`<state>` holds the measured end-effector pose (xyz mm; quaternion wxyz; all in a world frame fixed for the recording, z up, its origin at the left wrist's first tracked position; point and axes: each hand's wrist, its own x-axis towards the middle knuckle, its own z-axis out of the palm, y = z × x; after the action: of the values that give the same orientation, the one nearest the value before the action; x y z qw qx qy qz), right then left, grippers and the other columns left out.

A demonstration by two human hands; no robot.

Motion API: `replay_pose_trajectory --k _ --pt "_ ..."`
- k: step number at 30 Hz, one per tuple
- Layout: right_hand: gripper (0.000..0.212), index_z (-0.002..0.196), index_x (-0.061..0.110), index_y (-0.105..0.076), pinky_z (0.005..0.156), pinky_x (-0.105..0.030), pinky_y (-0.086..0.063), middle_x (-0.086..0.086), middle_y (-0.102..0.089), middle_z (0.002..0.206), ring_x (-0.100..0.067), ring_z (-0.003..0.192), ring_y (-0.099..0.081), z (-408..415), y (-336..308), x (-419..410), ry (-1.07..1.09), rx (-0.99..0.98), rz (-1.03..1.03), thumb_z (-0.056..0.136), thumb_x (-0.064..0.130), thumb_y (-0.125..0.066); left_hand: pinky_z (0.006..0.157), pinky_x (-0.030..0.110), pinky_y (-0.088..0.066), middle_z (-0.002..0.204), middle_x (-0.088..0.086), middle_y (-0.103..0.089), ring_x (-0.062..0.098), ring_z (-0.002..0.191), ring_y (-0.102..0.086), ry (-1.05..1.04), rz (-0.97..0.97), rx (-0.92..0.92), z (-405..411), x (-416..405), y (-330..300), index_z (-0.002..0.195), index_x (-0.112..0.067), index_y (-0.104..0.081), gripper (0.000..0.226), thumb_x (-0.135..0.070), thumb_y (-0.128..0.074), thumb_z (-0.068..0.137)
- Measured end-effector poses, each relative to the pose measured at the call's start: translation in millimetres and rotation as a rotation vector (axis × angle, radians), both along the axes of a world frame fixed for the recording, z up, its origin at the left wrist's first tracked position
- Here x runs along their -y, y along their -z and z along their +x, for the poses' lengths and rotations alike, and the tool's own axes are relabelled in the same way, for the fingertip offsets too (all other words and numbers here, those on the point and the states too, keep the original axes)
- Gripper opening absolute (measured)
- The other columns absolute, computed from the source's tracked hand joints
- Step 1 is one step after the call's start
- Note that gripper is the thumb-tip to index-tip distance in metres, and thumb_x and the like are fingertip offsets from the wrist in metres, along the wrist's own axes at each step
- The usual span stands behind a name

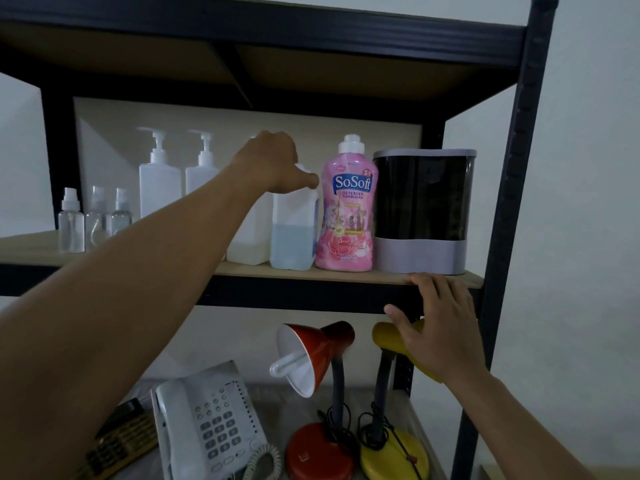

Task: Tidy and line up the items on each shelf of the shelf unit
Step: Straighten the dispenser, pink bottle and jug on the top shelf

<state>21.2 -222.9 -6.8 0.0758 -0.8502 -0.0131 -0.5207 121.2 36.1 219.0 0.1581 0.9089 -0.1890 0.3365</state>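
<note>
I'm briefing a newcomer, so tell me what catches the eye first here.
The pink SoSoft detergent bottle stands out on the middle shelf, between a dark bin and the jug of blue liquid that the left hand grips on top. Below stand a red desk lamp and a yellow desk lamp.

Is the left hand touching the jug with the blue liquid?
Touching. The head view shows the left hand over the top of the jug, fingers curled round its upper part, with no gap visible between them.
</note>
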Motion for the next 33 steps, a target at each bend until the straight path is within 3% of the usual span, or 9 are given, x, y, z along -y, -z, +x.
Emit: replay_pose_trajectory --k 3,11,17,25,29,33 --pt "0.056 0.123 0.021 -0.057 0.098 -0.050 -0.047 -0.003 -0.061 0.121 -0.022 0.118 -0.044 0.0 0.5 0.3 -0.003 0.015 -0.005 0.089 0.065 -0.049 0.084 0.036 -0.047 0.126 0.009 -0.064 0.026 0.109 -0.060 0.018 -0.021 -0.030 1.1 -2.9 -1.4 0.125 -0.013 -0.065 0.066 -0.060 -0.073 0.078" --pt "0.056 0.121 0.019 -0.057 0.096 -0.051 -0.049 -0.006 -0.062 0.119 -0.022 0.116 -0.043 2.0 0.6 -0.2 0.000 0.039 -0.009 0.088 0.065 -0.049 0.088 0.037 -0.047 0.126 0.012 -0.064 0.028 0.111 -0.059 0.018 0.002 -0.083 1.1 -14.2 -5.8 0.123 -0.009 -0.066 0.056 -0.051 -0.068 0.087" --pt "0.057 0.122 0.021 -0.056 0.097 -0.051 -0.048 -0.004 -0.061 0.119 -0.024 0.117 -0.044 3.0 1.5 0.8 0.001 0.029 -0.003 0.088 0.065 -0.049 0.096 0.043 -0.050 0.132 0.010 -0.061 0.030 0.116 -0.058 -0.010 0.070 -0.032 4.9 -8.5 -1.8 0.132 -0.010 -0.058 0.073 -0.064 -0.067 0.084" --pt "0.058 0.123 0.021 -0.056 0.097 -0.050 -0.047 -0.004 -0.061 0.122 -0.026 0.118 -0.046 2.8 1.7 0.7 0.012 0.012 0.003 0.088 0.066 -0.049 0.090 0.034 -0.043 0.140 0.013 -0.058 0.030 0.123 -0.055 0.026 0.071 -0.129 9.8 -10.6 -9.8 0.138 -0.005 -0.057 0.059 -0.037 -0.072 0.090" --pt "0.057 0.122 0.021 -0.056 0.098 -0.049 -0.047 -0.004 -0.061 0.121 -0.024 0.118 -0.045 2.8 1.4 -0.1 0.013 0.019 -0.003 0.088 0.065 -0.049 0.099 0.036 -0.043 0.146 0.010 -0.053 0.029 0.129 -0.052 0.051 0.096 -0.157 11.5 -14.4 -13.5 0.144 -0.009 -0.052 0.058 -0.030 -0.070 0.092" --pt "0.056 0.123 0.021 -0.056 0.097 -0.050 -0.048 -0.003 -0.060 0.121 -0.024 0.117 -0.045 3.3 1.4 0.6 0.015 0.011 -0.002 0.088 0.065 -0.050 0.093 0.034 -0.041 0.145 0.010 -0.053 0.028 0.128 -0.053 0.054 0.138 -0.161 12.6 -16.4 -17.2 0.143 -0.009 -0.054 0.053 -0.025 -0.067 0.094"
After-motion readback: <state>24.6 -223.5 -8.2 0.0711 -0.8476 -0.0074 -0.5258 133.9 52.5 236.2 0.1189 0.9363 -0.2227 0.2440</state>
